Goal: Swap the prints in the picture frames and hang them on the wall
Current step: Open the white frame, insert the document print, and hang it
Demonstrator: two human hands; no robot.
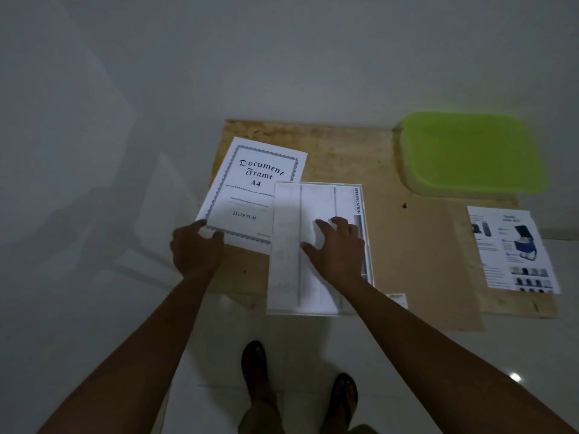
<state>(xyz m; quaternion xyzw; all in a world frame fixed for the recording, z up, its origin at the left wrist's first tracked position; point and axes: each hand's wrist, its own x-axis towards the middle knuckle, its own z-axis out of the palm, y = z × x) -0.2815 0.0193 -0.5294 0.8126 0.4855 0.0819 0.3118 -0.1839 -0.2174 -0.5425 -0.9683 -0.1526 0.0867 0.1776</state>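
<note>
- Feet [254, 364] in sandals are standing on the pale floor, just before the low table [344, 151].
- Left hand [195, 249] is pinching the near corner of the A4 sheet [250, 189], with the fingers curled round that corner. This sheet is lying on the left part of the table, and its right side is going under the white sheet [294, 239].
- Right hand [336, 245] is lying flat on the white sheet, fingers straight and spread. It is pressing down and gripping nothing.
- White sheet is resting on what seems to be a clear frame [365, 267], whose near end is hanging over the table edge. A print marked "SPECIFICATION" is showing along the frame's right side.
- Leaflet [510, 249] is lying well apart to the right, and a green tray [470, 151] is sitting at the far right corner.
- I judge the person is preparing to bring the A4 sheet to the frame; nothing is hanging yet.
- To do it well, the right palm should be holding the frame steady, pressing over the table and not over the hanging end, which could tip.
- Lifting by one corner is risking a crease, so the sheet should be sliding flat and meeting the frame corners squarely.
</note>
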